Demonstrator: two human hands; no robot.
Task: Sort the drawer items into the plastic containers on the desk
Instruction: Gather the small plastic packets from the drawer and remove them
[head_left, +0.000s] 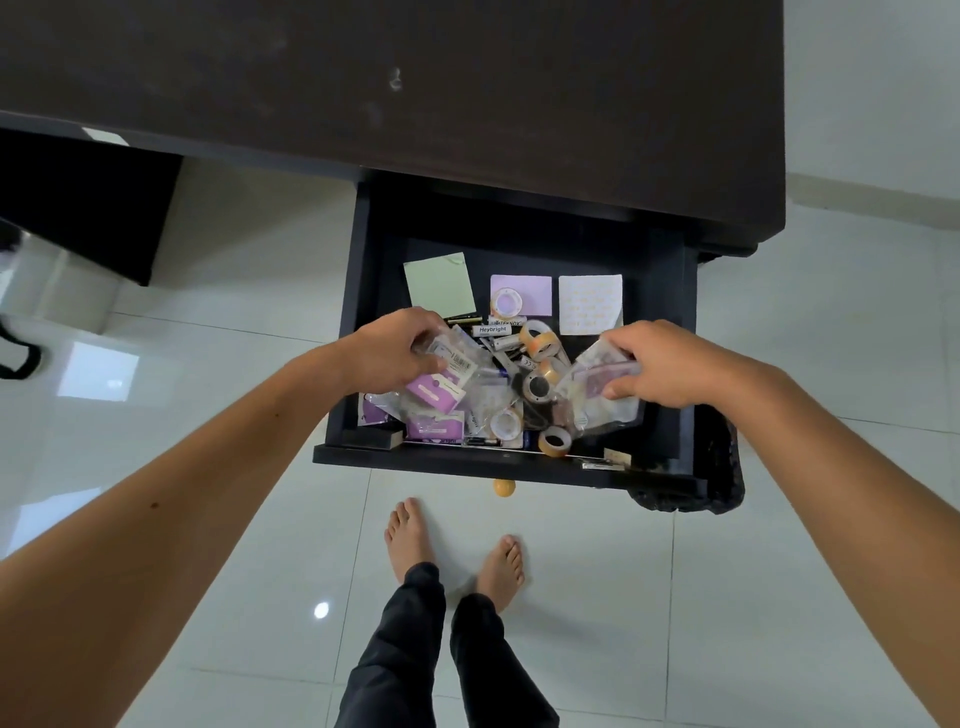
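The dark drawer (347, 332) is pulled out below the desk and holds a jumble of small items. My left hand (389, 353) grips a clear plastic packet (457, 358) at the drawer's left side. At the right side my right hand (670, 364) is closed on a clear packet with purple contents (597, 376). Between the hands lie tape rolls (540, 340), batteries (506, 343) and purple-labelled packets (434, 392). Farther back sit a green note pad (439, 283), a lilac pad (527, 288) and a white patterned pad (589, 301). No plastic containers are in view.
The dark desk top (467, 78) fills the upper view. A round wooden knob (504, 487) sticks out of the drawer front. A black woven basket (717, 467) stands at the drawer's right corner. My bare feet (452, 545) are on the glossy white tiles.
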